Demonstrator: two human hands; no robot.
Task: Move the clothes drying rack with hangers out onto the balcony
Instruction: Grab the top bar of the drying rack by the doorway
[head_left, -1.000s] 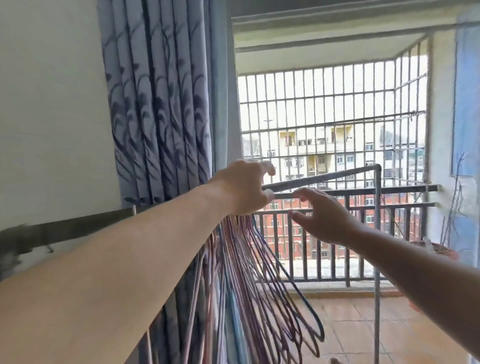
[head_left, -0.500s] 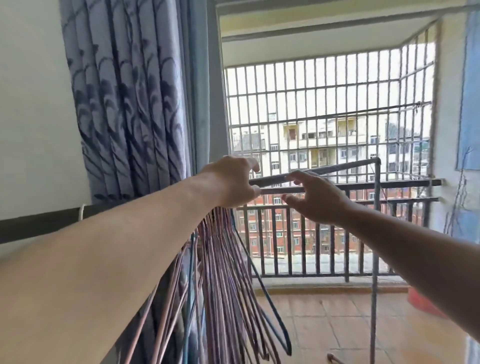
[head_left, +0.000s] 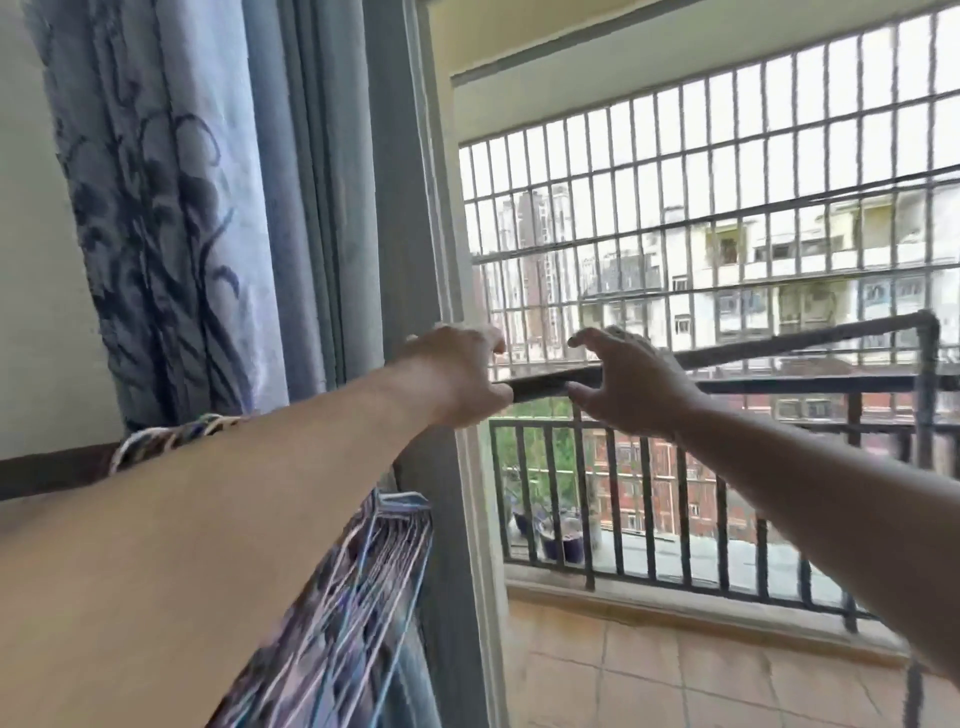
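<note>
The drying rack's dark top bar (head_left: 779, 345) runs from my hands toward the right and ends at an upright post (head_left: 927, 405) standing over the balcony floor. My left hand (head_left: 457, 376) is closed around the bar's near part. Just to its right, my right hand (head_left: 628, 382) hovers at the bar with fingers above and thumb below, spread and not closed. A thick bunch of wire hangers (head_left: 343, 618) hangs under my left forearm, swung at a slant; their hooks (head_left: 166, 439) show above the arm. The rack's lower part is hidden.
A patterned blue curtain (head_left: 171, 218) and the grey door frame (head_left: 410, 260) stand close on the left of the opening. Beyond lie the tiled balcony floor (head_left: 675, 670), a dark railing (head_left: 649, 499) and a white window grille (head_left: 727, 171).
The view has swung left and closer to the door frame. The hanger bunch has swung to a slant under my left arm. My right hand stays spread at the bar; the left keeps its grip.
</note>
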